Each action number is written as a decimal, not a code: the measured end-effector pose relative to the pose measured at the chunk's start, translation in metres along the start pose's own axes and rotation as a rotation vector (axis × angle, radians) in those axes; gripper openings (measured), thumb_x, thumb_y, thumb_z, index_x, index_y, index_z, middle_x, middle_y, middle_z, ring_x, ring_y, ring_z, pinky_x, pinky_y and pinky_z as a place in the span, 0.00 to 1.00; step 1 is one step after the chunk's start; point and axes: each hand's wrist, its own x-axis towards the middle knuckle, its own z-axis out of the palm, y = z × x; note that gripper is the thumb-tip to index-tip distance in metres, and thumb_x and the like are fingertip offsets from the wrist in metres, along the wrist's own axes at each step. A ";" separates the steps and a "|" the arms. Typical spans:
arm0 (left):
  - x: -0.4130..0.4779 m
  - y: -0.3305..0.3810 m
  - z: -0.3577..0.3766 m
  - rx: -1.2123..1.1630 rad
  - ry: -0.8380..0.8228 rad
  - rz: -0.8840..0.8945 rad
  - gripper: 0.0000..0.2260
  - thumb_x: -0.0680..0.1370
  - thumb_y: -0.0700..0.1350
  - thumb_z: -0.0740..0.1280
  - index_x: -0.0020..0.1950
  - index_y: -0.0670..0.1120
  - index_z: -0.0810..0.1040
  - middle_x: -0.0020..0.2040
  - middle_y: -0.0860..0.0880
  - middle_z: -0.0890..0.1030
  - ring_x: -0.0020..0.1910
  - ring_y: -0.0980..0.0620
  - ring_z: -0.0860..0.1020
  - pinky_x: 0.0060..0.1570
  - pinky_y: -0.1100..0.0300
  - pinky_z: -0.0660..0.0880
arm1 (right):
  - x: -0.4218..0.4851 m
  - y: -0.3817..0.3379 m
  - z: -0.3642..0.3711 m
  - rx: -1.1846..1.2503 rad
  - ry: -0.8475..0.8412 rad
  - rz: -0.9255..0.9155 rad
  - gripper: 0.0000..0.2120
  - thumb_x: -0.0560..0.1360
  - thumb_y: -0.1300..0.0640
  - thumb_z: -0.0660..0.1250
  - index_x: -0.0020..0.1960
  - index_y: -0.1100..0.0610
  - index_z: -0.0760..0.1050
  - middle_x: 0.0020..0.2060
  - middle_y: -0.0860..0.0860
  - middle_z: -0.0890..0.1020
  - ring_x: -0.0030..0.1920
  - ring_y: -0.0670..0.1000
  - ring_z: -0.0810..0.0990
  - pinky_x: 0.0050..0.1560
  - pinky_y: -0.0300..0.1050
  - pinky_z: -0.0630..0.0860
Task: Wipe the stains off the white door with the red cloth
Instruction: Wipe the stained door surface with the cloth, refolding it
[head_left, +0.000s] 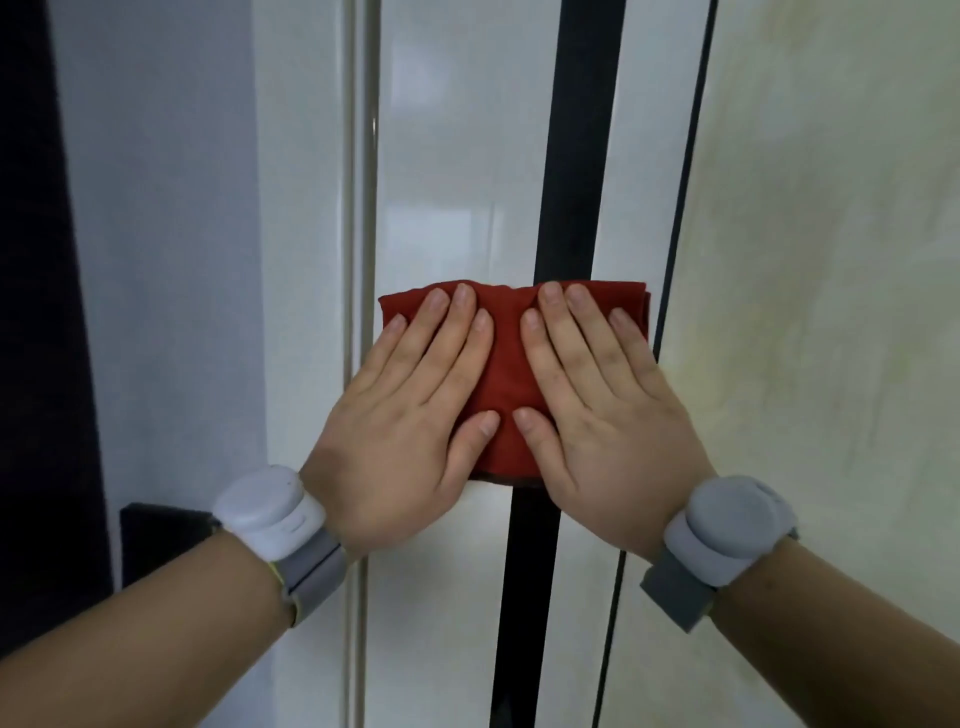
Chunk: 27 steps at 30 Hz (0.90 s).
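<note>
Past your grey wrist bands (270, 512), left hand (410, 415) and right hand (597, 410) press flat, side by side, on the folded red cloth (506, 364) by the shiny white door (441, 182)'s right edge. No stains show; you seem mid-wipe.

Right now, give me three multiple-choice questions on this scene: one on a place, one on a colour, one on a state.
1. Where is the cloth? A) on the floor B) against the white door, crossing the black strip C) over a handle
2. What colour is it? A) blue B) red C) yellow
3. How are the left hand and right hand? A) flat, fingers straight B) fists C) one hanging free
Answers: B, it spans the strip; B, red shows between the hands; A, both press it with straight fingers.
</note>
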 end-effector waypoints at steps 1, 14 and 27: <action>0.011 -0.004 -0.005 -0.005 0.007 -0.011 0.30 0.86 0.57 0.50 0.84 0.43 0.51 0.85 0.44 0.50 0.84 0.47 0.47 0.83 0.48 0.46 | 0.011 0.006 -0.003 -0.004 0.014 0.000 0.31 0.85 0.46 0.53 0.82 0.61 0.53 0.82 0.58 0.53 0.82 0.57 0.49 0.81 0.59 0.52; 0.158 -0.042 -0.088 0.036 0.151 0.037 0.24 0.84 0.54 0.54 0.72 0.42 0.77 0.76 0.43 0.74 0.75 0.42 0.71 0.73 0.47 0.71 | 0.136 0.076 -0.052 0.027 0.107 -0.035 0.31 0.83 0.47 0.51 0.81 0.62 0.58 0.81 0.58 0.57 0.82 0.56 0.54 0.80 0.58 0.54; 0.203 -0.006 -0.140 -0.089 -0.192 -0.274 0.11 0.76 0.50 0.70 0.57 0.52 0.76 0.51 0.51 0.81 0.53 0.46 0.78 0.51 0.52 0.78 | 0.132 0.081 -0.084 0.382 0.079 0.095 0.13 0.76 0.60 0.62 0.55 0.58 0.82 0.49 0.52 0.78 0.46 0.55 0.79 0.44 0.54 0.80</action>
